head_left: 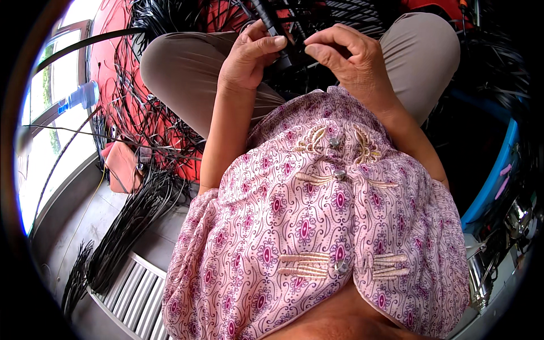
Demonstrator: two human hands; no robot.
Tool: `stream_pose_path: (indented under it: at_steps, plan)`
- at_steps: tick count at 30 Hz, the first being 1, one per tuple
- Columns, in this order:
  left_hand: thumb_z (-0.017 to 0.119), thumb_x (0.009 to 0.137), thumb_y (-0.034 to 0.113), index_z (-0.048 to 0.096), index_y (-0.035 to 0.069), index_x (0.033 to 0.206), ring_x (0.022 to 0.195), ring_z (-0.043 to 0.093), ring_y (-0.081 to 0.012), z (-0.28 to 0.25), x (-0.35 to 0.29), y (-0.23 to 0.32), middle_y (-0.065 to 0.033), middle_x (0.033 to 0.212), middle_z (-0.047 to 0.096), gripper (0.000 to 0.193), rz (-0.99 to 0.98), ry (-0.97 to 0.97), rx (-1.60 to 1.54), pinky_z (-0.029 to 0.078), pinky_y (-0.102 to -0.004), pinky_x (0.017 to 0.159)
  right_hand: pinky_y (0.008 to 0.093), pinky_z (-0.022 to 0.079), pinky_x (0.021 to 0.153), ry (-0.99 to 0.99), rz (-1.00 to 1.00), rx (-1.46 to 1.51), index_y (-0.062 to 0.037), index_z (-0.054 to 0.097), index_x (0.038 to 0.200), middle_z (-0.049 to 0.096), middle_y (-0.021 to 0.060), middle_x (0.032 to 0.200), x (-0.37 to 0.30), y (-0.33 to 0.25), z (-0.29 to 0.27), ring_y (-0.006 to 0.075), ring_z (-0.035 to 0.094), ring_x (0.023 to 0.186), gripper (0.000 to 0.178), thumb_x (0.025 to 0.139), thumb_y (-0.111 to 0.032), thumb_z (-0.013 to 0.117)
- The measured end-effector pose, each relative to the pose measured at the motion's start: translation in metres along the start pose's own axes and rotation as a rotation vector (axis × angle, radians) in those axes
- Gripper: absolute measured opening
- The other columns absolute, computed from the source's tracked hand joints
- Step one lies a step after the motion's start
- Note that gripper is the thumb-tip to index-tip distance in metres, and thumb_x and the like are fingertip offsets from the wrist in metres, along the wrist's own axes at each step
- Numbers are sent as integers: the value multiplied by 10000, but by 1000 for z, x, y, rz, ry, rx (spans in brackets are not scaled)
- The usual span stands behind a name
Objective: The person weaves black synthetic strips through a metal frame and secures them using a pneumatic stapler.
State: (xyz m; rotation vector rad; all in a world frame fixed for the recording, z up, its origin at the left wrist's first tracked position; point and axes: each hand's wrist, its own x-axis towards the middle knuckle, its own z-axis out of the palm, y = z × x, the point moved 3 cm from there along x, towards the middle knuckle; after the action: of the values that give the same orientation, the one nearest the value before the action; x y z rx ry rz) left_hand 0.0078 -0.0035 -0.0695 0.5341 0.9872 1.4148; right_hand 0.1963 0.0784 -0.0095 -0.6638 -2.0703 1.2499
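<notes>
My left hand point(247, 59) is closed around a flat black strip point(265, 16), with the thumb pressed along its side. It sits above my lap, over my left leg. Close by on the right, my right hand point(358, 65) has thumb and forefinger brought together in a pinch. What lies between those fingertips is too small and dark to name. Beyond both hands spreads a dark lattice of black strips point(354, 12), partly covered by the fingers. Where the strip in my left hand joins it, I cannot make out.
Loose black strips tangle over a red mat point(116, 31) at left. A long bundle of strips point(136, 224) reaches toward a white slatted surface point(131, 294). Beside it lies a pink pouch point(120, 168). A blue tub's rim point(506, 150) curves at right, near shiny metal items point(479, 277).
</notes>
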Motion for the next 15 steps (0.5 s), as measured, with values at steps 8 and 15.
stream_pose_path:
  at_steps: [8, 15]
  plan:
    - [505, 1004, 599, 611, 34, 1285, 1022, 605, -159, 14, -33, -6, -18, 1092, 666, 640, 4, -57, -238, 465, -384, 947, 294, 528, 639, 0, 22, 28, -41, 744, 940, 687, 60, 821, -24, -26, 10, 185, 671, 707, 164, 844, -156, 813]
    - [417, 992, 713, 580, 33, 1352, 1008, 610, -147, 19, -34, -3, -6, 1092, 665, 787, 39, -75, -167, 467, -367, 947, 328, 544, 660, 41, -143, -101, -63, 737, 911, 663, 63, 804, -18, -30, 13, 223, 660, 713, 131, 810, -103, 811]
